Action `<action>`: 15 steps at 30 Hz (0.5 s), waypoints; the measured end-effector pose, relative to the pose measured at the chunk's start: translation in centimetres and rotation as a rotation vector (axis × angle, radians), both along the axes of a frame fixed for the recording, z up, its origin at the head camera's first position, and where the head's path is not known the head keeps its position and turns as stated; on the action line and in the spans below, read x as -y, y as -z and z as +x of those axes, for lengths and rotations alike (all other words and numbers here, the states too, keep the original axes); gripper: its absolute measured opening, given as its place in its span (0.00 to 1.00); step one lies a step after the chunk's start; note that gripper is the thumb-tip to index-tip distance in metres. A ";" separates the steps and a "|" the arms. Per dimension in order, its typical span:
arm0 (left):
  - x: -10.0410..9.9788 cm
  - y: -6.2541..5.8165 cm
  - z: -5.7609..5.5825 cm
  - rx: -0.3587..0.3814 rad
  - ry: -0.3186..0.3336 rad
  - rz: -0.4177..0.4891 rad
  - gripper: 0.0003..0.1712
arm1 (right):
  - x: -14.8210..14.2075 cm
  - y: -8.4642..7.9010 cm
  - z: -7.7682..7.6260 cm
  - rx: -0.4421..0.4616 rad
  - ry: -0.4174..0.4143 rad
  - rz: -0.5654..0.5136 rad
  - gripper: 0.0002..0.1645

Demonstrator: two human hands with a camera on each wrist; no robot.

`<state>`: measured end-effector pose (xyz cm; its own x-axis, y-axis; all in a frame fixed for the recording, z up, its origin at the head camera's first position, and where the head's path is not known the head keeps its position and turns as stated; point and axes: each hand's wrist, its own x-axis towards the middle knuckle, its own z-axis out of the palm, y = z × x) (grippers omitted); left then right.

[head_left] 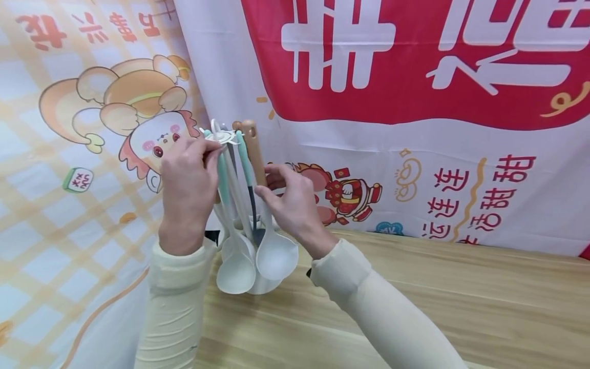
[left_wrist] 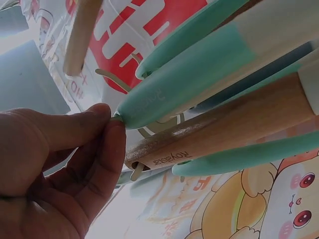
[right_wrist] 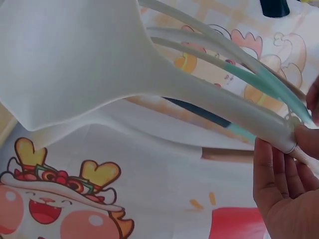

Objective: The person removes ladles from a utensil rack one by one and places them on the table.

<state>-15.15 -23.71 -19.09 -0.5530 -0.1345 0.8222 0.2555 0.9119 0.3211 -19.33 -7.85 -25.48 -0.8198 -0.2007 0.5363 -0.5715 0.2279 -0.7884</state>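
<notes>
Nearest is the worktop (head_left: 438,297), pale wood grain, w/ off-white sleeves (head_left: 175,302) reaching in from near L & near R. Just beyond, two bowls hang low, side by side. R one belongs to the held ladle (head_left: 276,256): smooth, matte, whitish-grey, wide, small pouring lip on its R edge, neck narrowing up to a round lt-brown wood handle (head_left: 252,146). It's nearly upright, bowl down, at the R side of the rack, handle end a bit above the rack's top. L neighbour is a white ladle (head_left: 236,275), similar finish, rounder bowl. Both hands are higher up, fingers bent, gaps almost nil: R hand (head_left: 295,205) pinches the held ladle b/w thumb & fingers abt where white neck meets wood; L hand (head_left: 186,189) has thumb & fingertip together on a small pale tip at the end of a mint handle (left_wrist: 194,74); can't tell if that tip's a rack hook. White utensil rack (head_left: 223,137), round top w/ a loop, stands L of centre, other utensils hung round it, incl. one w/ a dk grey shaft (head_left: 253,205). Far back, a red & white printed cloth (head_left: 350,138) w/ big characters; far L, a checked cloth (head_left: 115,215) w/ a cartoon figure.
</notes>
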 end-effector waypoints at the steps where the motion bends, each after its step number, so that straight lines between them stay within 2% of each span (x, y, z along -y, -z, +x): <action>1: 0.1 0.0 0.0 -0.004 0.001 0.004 0.12 | -0.3 -0.1 0.0 -0.006 0.008 -0.012 0.25; 5: 0.3 0.0 0.1 -0.021 0.014 0.014 0.12 | -1.9 0.2 -0.4 -0.006 0.046 -0.042 0.24; 8: 0.5 0.1 0.1 -0.025 0.021 0.018 0.12 | -3.0 0.9 -0.9 0.025 0.077 -0.035 0.23; 15: 1.4 0.6 -0.2 -0.084 0.040 0.039 0.12 | -4.9 4.1 -2.2 0.182 0.126 0.003 0.21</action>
